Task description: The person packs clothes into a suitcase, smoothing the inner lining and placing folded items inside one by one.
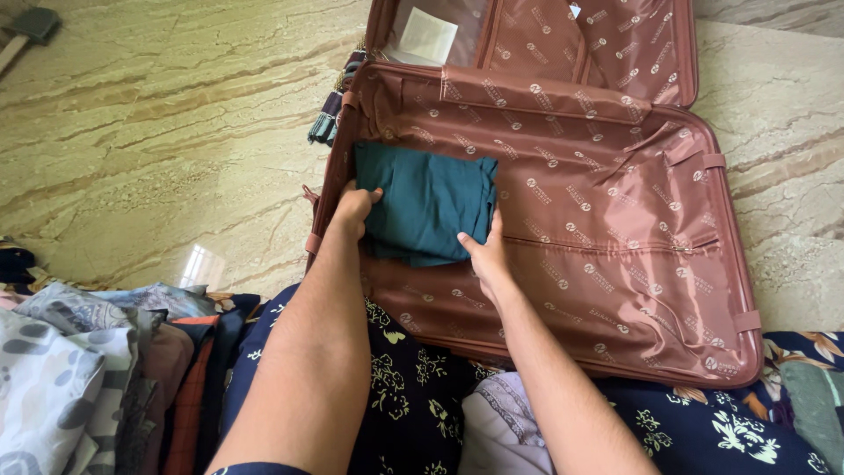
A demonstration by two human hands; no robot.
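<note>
The folded teal cloth garment (428,204) lies between both hands, left hand (354,209) gripping its nine-o'clock edge, right hand (485,255) its five-o'clock corner.

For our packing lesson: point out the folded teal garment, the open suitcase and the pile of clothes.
folded teal garment (426,198), head view, middle of its top fold
open suitcase (615,264), head view, bare lining
pile of clothes (97,369), head view, grey patterned cloth

We see a matt, soft teal folded cloth (428,204) lying on the glossy, satin-like brown printed lining of an open suitcase (615,220), which rests on a polished, veined marble-look floor (158,132), with a heap of patterned woven fabrics (97,352) nearby.
</note>
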